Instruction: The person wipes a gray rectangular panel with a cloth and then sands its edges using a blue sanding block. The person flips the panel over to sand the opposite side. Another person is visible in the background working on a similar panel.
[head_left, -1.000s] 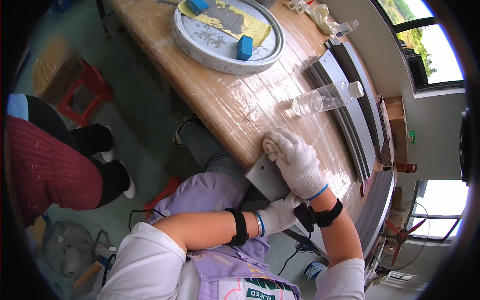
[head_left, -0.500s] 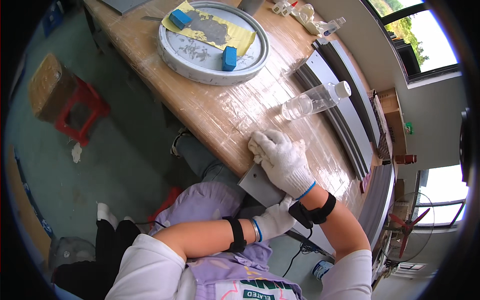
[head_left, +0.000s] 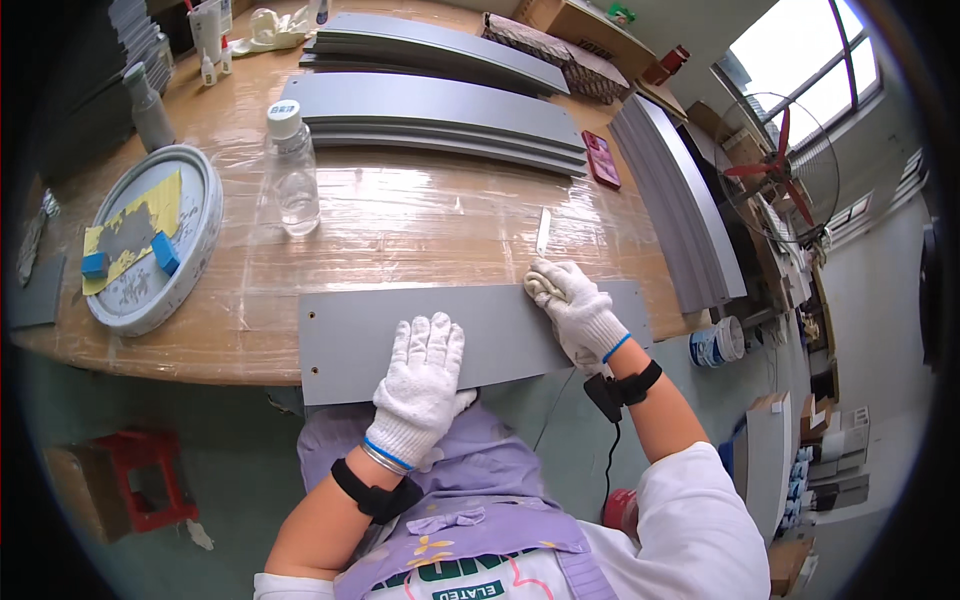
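Note:
A long grey panel [head_left: 480, 335] with small holes near its ends lies across the table's near edge, partly overhanging toward my lap. On its top face my left hand [head_left: 420, 375], in a white knit glove, rests flat with the fingers stretched out and the thumb by the near edge. Toward the panel's right end, my right hand [head_left: 580, 312], gloved the same way, is closed on a bunched whitish cloth [head_left: 541, 284] against the panel. The glove hides part of the cloth.
Beyond the panel stand a clear bottle [head_left: 296, 185] and stacked grey panels [head_left: 430, 105]. A round white lid [head_left: 205, 235] with blue blocks and yellow sandpaper lies left. A red phone [head_left: 602, 160] and a white strip [head_left: 543, 232] lie right, near more stacked panels [head_left: 680, 200].
The view has swung right. My left hand has moved from the panel's edge to lie flat on its top. My right hand, still holding the cloth, has moved toward the panel's right end.

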